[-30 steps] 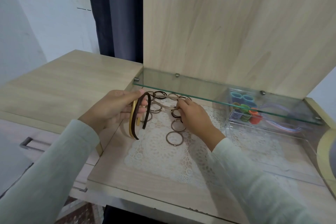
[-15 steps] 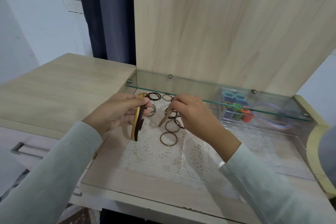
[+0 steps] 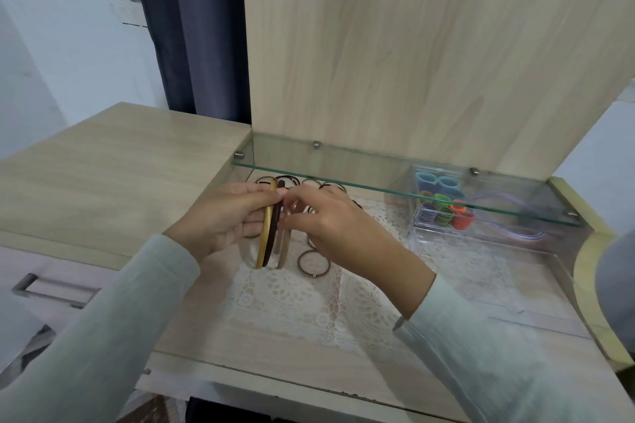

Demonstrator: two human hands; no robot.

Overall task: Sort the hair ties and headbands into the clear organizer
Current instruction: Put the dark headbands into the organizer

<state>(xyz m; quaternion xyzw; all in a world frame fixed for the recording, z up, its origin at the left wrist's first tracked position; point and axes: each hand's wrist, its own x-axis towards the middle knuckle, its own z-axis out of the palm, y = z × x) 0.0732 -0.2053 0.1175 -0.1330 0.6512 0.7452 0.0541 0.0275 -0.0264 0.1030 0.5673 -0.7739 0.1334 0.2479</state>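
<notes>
My left hand (image 3: 223,220) grips a yellow headband (image 3: 264,237) and a dark brown headband (image 3: 272,237), held upright side by side. My right hand (image 3: 330,220) pinches a beige headband (image 3: 284,247) and holds it against the other two. Several brown hair ties lie on the white lace mat (image 3: 295,295); one brown hair tie (image 3: 313,263) lies just below my right hand, others are partly hidden behind both hands. The clear organizer (image 3: 481,233) stands at the right under the glass shelf (image 3: 395,185), holding coloured hair ties (image 3: 443,209) and pale headbands (image 3: 525,235).
The open vanity lid (image 3: 429,62) rises behind the compartment. A wooden desk top (image 3: 113,165) lies to the left with a drawer handle (image 3: 51,288) below it. A dark curtain (image 3: 192,27) hangs at the back.
My right hand lifted the beige headband off the mat and brought it left against the two headbands in my left hand. The hands now meet.
</notes>
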